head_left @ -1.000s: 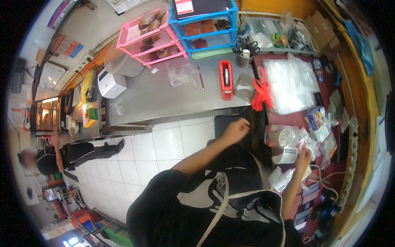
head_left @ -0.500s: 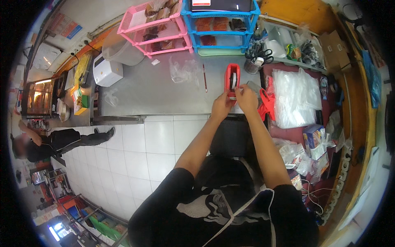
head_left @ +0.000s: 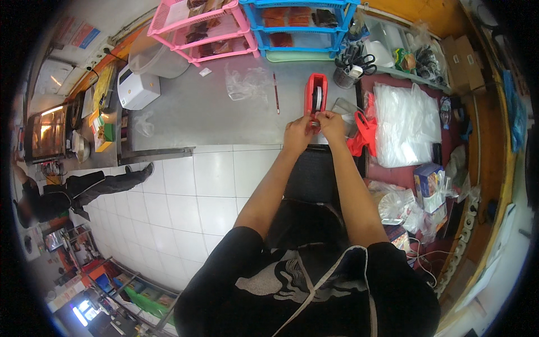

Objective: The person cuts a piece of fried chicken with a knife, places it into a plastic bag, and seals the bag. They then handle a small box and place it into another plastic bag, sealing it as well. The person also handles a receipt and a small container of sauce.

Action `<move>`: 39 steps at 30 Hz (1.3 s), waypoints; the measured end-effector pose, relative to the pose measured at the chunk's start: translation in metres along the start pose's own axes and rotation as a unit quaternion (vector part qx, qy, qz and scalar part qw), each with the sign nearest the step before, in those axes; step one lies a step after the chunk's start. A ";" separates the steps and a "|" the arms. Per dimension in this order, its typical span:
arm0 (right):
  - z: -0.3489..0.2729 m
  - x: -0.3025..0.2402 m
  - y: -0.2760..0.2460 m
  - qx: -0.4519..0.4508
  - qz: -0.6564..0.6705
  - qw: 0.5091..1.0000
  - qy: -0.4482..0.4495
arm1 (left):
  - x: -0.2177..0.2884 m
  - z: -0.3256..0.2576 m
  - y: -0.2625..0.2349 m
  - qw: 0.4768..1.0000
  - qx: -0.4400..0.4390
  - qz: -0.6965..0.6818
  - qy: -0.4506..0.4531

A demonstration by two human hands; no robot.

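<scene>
A red tape dispenser [head_left: 316, 90] stands upright on the metal counter, a roll of tape [head_left: 317, 99] inside it. Both hands meet at its near end. My left hand [head_left: 298, 133] has its fingers curled in close to the dispenser's near left corner. From the other side, my right hand [head_left: 331, 124] comes in with thumb and fingers pinched together. Whatever lies between the fingertips is too small to make out. Just right of my right hand lies a greyish, flat clear item [head_left: 345, 106], and beyond it a red plastic bag [head_left: 365, 133].
The metal counter [head_left: 191, 118] carries a pen [head_left: 275, 92], a crumpled clear bag [head_left: 247, 83] and a white boxy device [head_left: 138, 90]. Pink [head_left: 196, 49] and blue racks [head_left: 300, 29] stand behind, beside a scissors holder [head_left: 345, 77]. Clear bags [head_left: 407, 126] are stacked right. A person [head_left: 73, 194] stands far left.
The view has shifted, so the counter things sit higher in the picture. My left hand has slid slightly back from the dispenser's side toward its near end; my right hand stays pinched there.
</scene>
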State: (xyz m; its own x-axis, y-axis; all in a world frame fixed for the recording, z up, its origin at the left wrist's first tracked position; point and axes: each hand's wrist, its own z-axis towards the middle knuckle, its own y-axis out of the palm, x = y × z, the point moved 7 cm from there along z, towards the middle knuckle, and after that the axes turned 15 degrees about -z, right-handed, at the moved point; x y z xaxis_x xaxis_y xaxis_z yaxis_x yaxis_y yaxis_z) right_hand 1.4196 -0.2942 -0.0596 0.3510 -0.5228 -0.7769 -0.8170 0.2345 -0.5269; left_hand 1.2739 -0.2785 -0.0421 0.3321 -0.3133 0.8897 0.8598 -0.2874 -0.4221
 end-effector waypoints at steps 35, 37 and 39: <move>-0.377 0.080 -0.151 0.010 -0.036 0.998 0.057 | -0.075 0.034 0.021 0.922 0.001 -0.201 -0.332; -0.402 0.085 -0.175 0.047 -0.011 0.995 0.089 | -0.059 0.022 0.013 0.938 0.038 -0.189 -0.289; -0.431 0.088 -0.200 0.145 0.047 0.985 0.079 | -0.032 0.008 0.007 0.979 0.039 -0.101 -0.174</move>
State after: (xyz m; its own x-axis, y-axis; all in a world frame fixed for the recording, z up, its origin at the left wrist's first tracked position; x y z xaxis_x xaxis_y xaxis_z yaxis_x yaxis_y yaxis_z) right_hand 1.4167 -0.7401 0.1262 0.1867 -0.6030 -0.7756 -0.6689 0.5001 -0.5499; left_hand 1.2726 -0.2638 -0.0719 0.2526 0.0749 0.9647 0.9443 -0.2364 -0.2290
